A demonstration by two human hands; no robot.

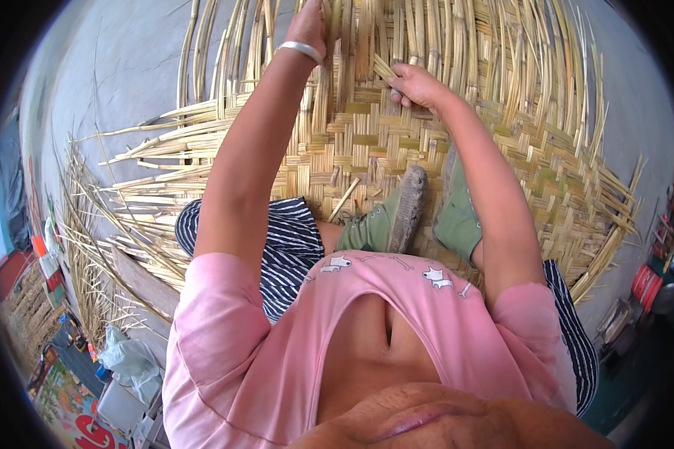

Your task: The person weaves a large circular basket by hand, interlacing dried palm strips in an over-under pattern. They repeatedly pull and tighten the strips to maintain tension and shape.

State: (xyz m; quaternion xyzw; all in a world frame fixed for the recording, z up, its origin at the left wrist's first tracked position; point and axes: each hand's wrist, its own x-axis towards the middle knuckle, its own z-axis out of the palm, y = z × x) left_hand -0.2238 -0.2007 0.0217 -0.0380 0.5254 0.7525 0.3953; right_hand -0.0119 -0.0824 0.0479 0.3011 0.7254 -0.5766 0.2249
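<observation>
Right grip (421, 86) pinches a strip (383, 69) over the mat (386, 138); left grip (305, 28), cropped at the edge, can't be read. Too sharp a bend could split the strip.

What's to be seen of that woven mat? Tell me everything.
The woven mat looks like split cane, pale yellow with greenish patches, flat strips crossing over and under. It lies on the grey floor, long unwoven ends fanning out left and far. Green shoes rest on it; the right hand holds at least one strip.
</observation>
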